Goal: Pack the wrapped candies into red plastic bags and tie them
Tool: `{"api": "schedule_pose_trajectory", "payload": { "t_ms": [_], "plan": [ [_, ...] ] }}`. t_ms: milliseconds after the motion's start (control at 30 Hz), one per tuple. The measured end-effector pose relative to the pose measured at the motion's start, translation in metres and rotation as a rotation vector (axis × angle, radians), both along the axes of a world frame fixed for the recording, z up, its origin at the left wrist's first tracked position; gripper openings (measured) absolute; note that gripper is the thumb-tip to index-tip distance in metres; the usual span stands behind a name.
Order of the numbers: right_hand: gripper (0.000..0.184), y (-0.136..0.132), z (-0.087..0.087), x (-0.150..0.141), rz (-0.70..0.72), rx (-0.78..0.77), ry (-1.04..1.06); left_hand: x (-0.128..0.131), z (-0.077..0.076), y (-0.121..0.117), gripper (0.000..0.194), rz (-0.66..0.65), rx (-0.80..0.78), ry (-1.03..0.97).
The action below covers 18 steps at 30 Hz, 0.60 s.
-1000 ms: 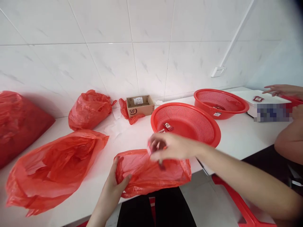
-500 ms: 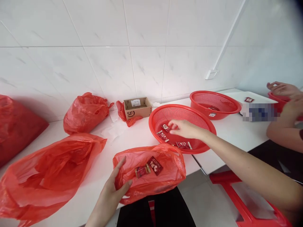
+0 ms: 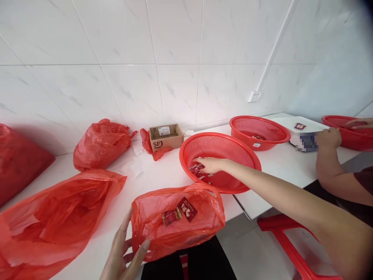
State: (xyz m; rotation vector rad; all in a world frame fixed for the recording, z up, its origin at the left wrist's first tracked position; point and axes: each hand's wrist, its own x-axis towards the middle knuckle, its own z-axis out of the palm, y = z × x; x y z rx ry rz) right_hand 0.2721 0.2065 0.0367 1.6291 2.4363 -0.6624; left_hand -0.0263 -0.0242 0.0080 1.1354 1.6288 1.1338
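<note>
My left hand (image 3: 124,252) rests at the counter's front edge, thumb and fingers pinching the left rim of a small red plastic bag (image 3: 163,229). Two small red packets (image 3: 182,212) lie inside that bag. My right hand (image 3: 208,165) reaches into the near red mesh basket (image 3: 230,146), fingers curled down on small red packets (image 3: 201,173) at its bottom. Whether it has hold of one is hidden by the fingers.
A large red bag (image 3: 55,217) lies at left, another red bag (image 3: 99,144) and a small cardboard box (image 3: 166,137) by the tiled wall. A second red basket (image 3: 259,132) stands behind. Another person's arm (image 3: 332,163) works at right beside a third basket (image 3: 349,132). A red stool (image 3: 285,237) stands below.
My right hand went from above the small bag into the near basket and down onto the packets. Two packets now lie in the bag. My left hand slid lower on the bag's rim.
</note>
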Motion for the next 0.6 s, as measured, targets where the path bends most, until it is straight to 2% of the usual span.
{"api": "schedule_pose_trajectory", "payload": {
  "t_ms": [133,267,333,433,500,600],
  "plan": [
    [0.07,0.007,-0.017,-0.026,0.039,-0.016,0.005,0.004,-0.002,-0.001,0.082,0.027,0.031,-0.055],
    [0.047,0.016,-0.017,-0.018,0.046,-0.079,0.096,0.004,-0.002,-0.002,0.083,0.055,0.023,-0.057],
    [0.035,0.02,-0.007,-0.005,0.024,-0.079,0.183,0.002,-0.002,-0.002,0.084,0.059,0.02,-0.069],
    [0.023,0.016,0.019,0.012,-0.024,-0.04,0.341,0.0,-0.001,-0.001,0.084,0.061,0.032,-0.076],
    [0.02,0.002,0.04,0.013,-0.04,-0.011,0.556,-0.001,-0.001,0.001,0.082,0.077,0.046,-0.084],
    [0.022,-0.035,0.065,-0.008,0.015,-0.065,0.917,-0.002,-0.002,0.004,0.073,0.078,0.071,-0.152]
  ]
}}
